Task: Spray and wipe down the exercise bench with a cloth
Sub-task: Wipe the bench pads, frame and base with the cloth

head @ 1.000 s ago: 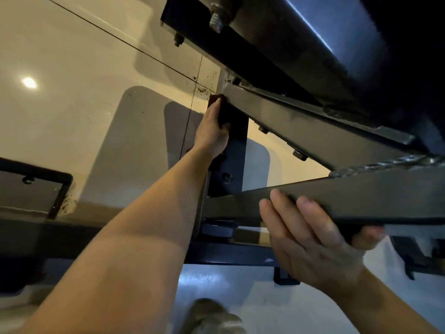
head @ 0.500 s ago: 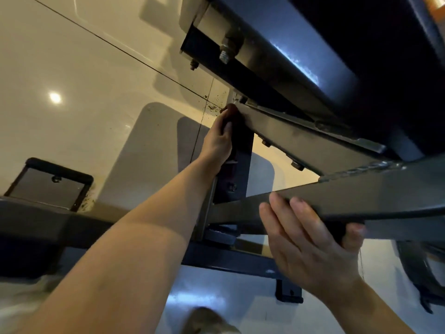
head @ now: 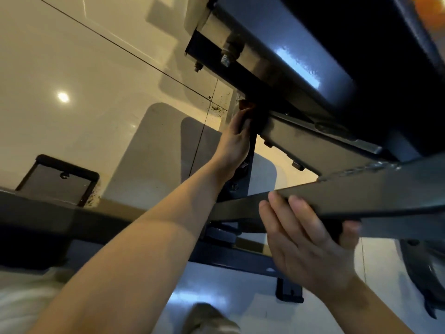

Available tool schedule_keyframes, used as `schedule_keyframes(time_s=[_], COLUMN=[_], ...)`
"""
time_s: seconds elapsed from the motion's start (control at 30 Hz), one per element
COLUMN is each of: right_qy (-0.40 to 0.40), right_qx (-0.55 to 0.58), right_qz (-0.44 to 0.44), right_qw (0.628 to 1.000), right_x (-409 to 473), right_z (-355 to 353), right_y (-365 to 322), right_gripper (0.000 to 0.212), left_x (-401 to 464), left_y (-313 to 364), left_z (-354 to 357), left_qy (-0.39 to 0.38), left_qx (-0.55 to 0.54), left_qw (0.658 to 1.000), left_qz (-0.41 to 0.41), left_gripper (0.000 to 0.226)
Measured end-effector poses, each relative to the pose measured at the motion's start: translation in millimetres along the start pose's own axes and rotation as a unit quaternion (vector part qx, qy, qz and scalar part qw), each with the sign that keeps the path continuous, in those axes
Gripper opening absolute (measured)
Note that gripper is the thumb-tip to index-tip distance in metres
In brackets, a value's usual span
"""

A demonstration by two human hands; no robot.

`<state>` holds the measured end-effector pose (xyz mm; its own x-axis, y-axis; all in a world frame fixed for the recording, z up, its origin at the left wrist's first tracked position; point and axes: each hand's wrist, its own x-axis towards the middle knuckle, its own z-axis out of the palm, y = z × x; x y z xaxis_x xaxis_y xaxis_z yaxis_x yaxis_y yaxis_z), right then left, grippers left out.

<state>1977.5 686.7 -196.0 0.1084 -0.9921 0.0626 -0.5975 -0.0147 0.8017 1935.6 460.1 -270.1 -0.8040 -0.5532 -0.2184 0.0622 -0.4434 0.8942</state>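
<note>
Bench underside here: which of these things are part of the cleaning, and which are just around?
Part of the job:
- cloth, a brownish bit showing above the left hand
- bench frame bar, gripped by the right hand
- bench pad

Just around:
- floor hatch
- shoe
- tiled floor

No spray bottle in view.

Left arm outstretched, right grip [head: 310, 239] curled

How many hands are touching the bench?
2. The left hand reaches up to the upright post under the pad, with a bit of cloth at its fingertips. The right hand grips the slanted bar.
</note>
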Motion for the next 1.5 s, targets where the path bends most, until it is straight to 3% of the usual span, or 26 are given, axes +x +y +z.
schedule_keyframes(time_s=[0.03,0.13,0.27,0.47,0.6,0.9,1.03,1.2,1.37,1.5], right_qy=[0.022,0.002,-0.056,-0.023,0.013,0.038,0.051,0.069,0.063,0.063], right_qx=[-0.011,-0.057,0.008,0.074,0.059,-0.002,-0.001,0.022,0.028,0.023], right_qz=[0.036,0.025,0.028,0.021,0.016,-0.002,0.005,0.040,0.058,0.056], right_qw=[0.999,0.998,0.998,0.997,0.998,0.999,0.999,0.997,0.996,0.996], right_x=[22,40,36,31,29,25,26,30,32,30], right_z=[7,2,-14,-39,-40,-20,-16,-18,-18,-14], right_y=[23,31,30,51,61,59,59,53,48,48], right_gripper=[0.049,0.043,0.046,0.038,0.041,0.049,0.049,0.041,0.038,0.038], left_x=[-10,-48,-91,-135,-129,-76,-79,-101,-121,-102], left_y=[5,25,49,67,62,15,-4,-7,-36,-55], left_z=[1,3,-3,-5,0,-4,-16,-71,-65,-26], left_qy=[-0.001,-0.025,-0.114,-0.171,-0.181,-0.119,-0.030,0.060,0.039,0.051], left_qx=[0.000,-0.003,0.048,0.070,0.057,0.020,0.004,0.078,0.121,0.141], left_qw=[1.000,0.997,0.984,0.968,0.962,0.984,0.993,0.993,0.990,0.985], left_qz=[0.017,0.073,0.129,0.171,0.198,0.131,0.116,0.061,-0.053,-0.081], left_gripper=[0.035,0.036,0.036,0.037,0.043,0.041,0.030,0.024,0.028,0.036])
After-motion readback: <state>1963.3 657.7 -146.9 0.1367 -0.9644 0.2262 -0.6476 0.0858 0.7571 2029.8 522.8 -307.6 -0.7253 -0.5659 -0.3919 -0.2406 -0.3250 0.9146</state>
